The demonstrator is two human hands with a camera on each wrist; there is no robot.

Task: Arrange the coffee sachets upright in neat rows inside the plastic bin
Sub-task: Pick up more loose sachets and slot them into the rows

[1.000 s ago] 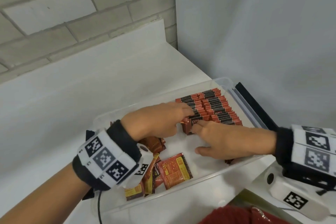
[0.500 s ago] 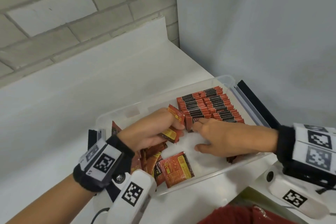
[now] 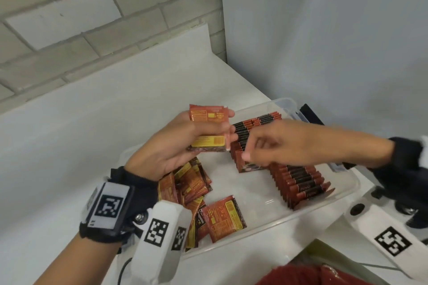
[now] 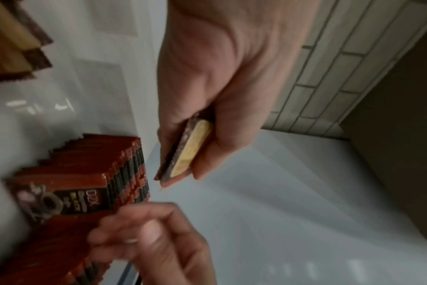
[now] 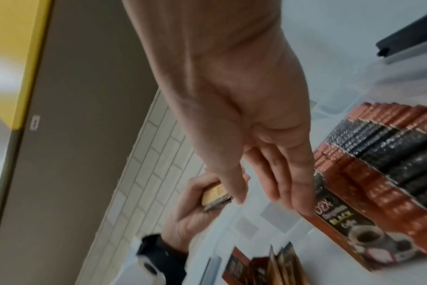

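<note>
A clear plastic bin (image 3: 345, 192) lies on the white counter. Inside it, red-and-black coffee sachets stand upright in rows (image 3: 301, 183) (image 5: 390, 154) (image 4: 85, 173) at the far and right side. Loose sachets (image 3: 192, 183) lie piled at the near left, and one flat sachet (image 3: 223, 217) lies beside them. My left hand (image 3: 222, 126) (image 4: 195, 173) is raised above the bin and grips a small stack of sachets (image 3: 208, 115) (image 4: 185, 154). My right hand (image 3: 250, 152) (image 5: 276, 192) holds nothing; its relaxed fingertips touch the front sachet (image 5: 354, 221) of a row.
A black strip (image 3: 312, 115) lies just past the bin's far right corner, against the grey wall. A brick wall (image 3: 92, 30) backs the counter (image 3: 92, 134) to the left. Red cloth (image 3: 312, 275) shows at the bottom edge.
My left hand has come up out of the bin with a stack of sachets, turning them face up. My right hand has shifted from bracing the row's front to hovering beside the stack.
</note>
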